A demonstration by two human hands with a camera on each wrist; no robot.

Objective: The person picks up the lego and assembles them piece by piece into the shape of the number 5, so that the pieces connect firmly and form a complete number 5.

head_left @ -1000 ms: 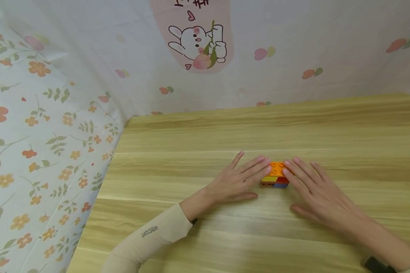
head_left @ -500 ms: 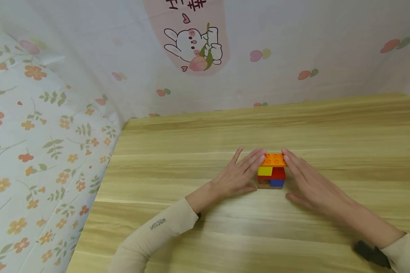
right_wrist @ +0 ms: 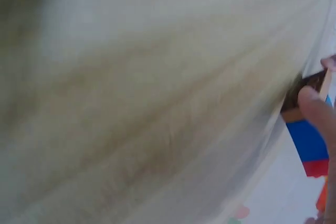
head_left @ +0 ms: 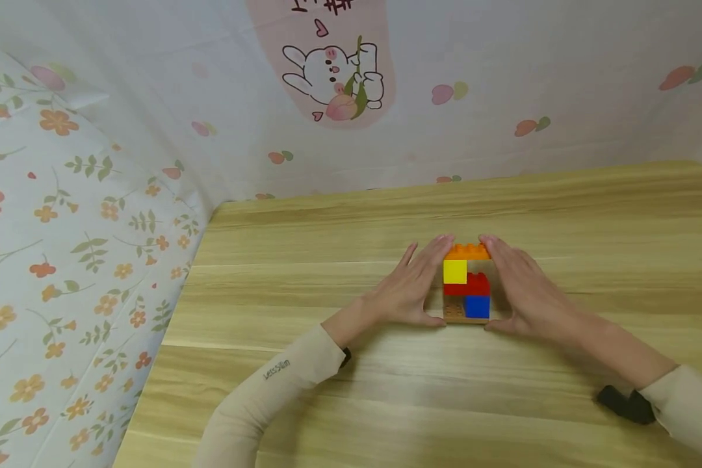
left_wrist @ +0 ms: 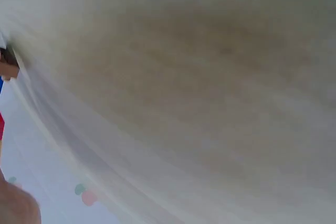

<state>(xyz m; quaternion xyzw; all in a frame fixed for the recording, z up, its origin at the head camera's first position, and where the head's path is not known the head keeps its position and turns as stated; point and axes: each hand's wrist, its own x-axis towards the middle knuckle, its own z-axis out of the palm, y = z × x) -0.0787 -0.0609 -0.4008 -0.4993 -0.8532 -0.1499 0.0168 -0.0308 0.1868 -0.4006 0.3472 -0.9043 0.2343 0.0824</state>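
Note:
A small toy brick stack faces me in the head view, between my two hands. Its orange plate (head_left: 468, 252) is on top, over a yellow brick (head_left: 455, 272) at the left. Below run a red brick (head_left: 474, 286), a blue brick (head_left: 477, 307) at the right and a brown base plate (head_left: 467, 320). My left hand (head_left: 406, 292) holds the left side, fingers at the orange plate and thumb at the base. My right hand (head_left: 532, 296) grips the right side likewise; in the right wrist view its thumb (right_wrist: 314, 103) lies against the brown base's underside.
The stack is over a wood-grain table (head_left: 327, 260). A white curtain with a rabbit print (head_left: 339, 78) hangs behind the table, and a flowered cloth (head_left: 93, 214) hangs at the left. The left wrist view is mostly blurred pale cloth or table surface.
The brick stack has tipped back from a top view, so its front now faces me. Both hands' fingers rose with the orange plate, and the right thumb came in to the base.

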